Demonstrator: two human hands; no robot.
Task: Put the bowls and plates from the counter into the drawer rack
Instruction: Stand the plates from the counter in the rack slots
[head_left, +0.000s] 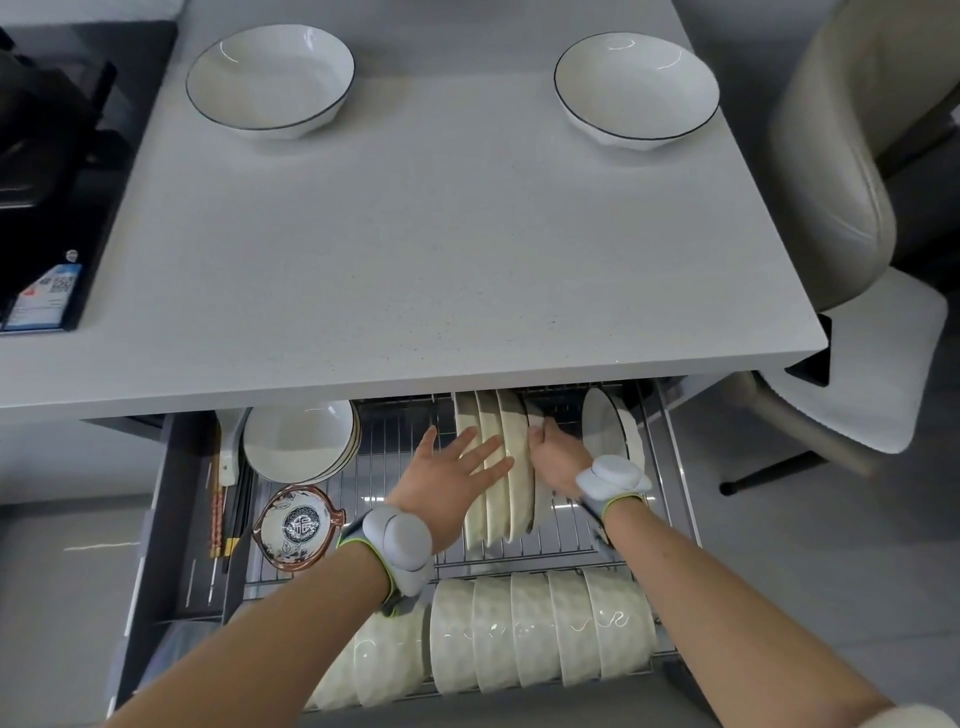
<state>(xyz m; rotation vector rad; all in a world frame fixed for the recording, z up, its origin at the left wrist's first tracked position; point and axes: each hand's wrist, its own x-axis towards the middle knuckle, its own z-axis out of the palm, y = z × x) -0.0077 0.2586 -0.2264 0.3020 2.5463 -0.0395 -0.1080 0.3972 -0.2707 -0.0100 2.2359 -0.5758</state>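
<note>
Head view: mid-racking, left hand (452, 478) fingers (488, 451) spread flat against the upright plates (488, 499), right hand (558, 460) fingers (537, 434) clamped on the end plate (521, 491); next likely means releasing and reaching for the bowls (270, 78) (636, 85) on the tabletop (415, 234).

glossy ceramic plates (501, 467), metal wire rack (400, 431), matt counter (415, 249)

Grey rounded pods (397, 545) on green-edged straps (615, 501) ring both bare wrists.

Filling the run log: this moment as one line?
left hand: flat against racked plates | right hand: grips end plate | on counter: two bowls
</note>
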